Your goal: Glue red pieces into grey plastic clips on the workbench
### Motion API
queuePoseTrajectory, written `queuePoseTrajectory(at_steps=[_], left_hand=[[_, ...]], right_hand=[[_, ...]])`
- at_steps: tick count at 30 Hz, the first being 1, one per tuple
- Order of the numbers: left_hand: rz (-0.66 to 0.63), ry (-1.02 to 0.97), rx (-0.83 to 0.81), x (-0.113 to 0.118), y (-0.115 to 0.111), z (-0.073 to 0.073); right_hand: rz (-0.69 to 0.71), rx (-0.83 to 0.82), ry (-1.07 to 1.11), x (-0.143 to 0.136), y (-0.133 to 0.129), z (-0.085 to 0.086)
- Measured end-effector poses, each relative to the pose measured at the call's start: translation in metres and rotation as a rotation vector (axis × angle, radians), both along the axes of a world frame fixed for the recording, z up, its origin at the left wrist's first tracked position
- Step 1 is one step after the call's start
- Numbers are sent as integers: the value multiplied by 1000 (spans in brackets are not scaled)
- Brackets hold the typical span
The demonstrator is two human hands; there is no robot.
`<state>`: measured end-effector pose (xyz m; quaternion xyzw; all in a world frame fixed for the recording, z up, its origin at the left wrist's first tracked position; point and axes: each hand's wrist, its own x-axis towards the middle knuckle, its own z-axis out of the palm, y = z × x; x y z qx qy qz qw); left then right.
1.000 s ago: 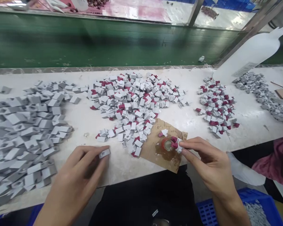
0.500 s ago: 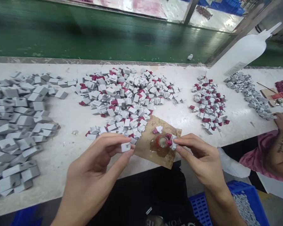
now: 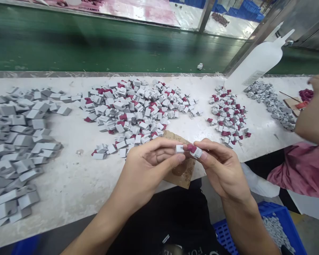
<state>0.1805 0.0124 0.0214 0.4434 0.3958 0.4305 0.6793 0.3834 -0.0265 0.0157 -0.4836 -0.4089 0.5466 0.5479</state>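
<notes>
From where I stand, the person's two hands have come close together over the counter's near edge (image 3: 77, 187). The left hand (image 3: 146, 168) pinches a small pale gray block (image 3: 179, 148) between thumb and fingertips, its notched side facing the other hand. The right hand (image 3: 224, 168) pinches a maroon-and-white piece (image 3: 196, 151), maroon end toward the block. I can't tell whether the two parts touch.

Below them a brown cardboard sheet (image 3: 186, 179), wet in patches, lies at the near edge, partly covered by the hands. Just beyond, a big heap of white-and-maroon pieces (image 3: 138, 109) spreads over the middle of the counter. Larger gray blocks (image 3: 18, 141) are piled along the left side, and a smaller white-and-maroon heap (image 3: 230, 117) lies right of the middle. A white squeeze bottle (image 3: 257, 62) leans near the far edge, beside a strip of small gray parts (image 3: 272, 104). Further right is a maroon heap (image 3: 306, 95), near a co-worker's blurred arm (image 3: 313, 113).

Past the far edge runs a green belt (image 3: 95, 46) with one small pale piece (image 3: 200, 66) on it. Down below the counter at the right, a blue basket (image 3: 288, 221) holds small gray bits.
</notes>
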Motion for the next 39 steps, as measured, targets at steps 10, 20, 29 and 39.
queuePoseTrajectory(at_steps=[10, 20, 29, 39], left_hand=[[-100, 54, -10, -6, 9, -1], [-193, 185, 51, -18, 33, 34], [196, 1136, 456, -35, 208, 54], [166, 1357, 474, -56, 293, 28]], right_hand=[[66, 66, -222, 7, 2, 5], [266, 76, -66, 7, 33, 22], [-37, 129, -1235, 39, 250, 32], [118, 58, -1356, 29, 364, 9]])
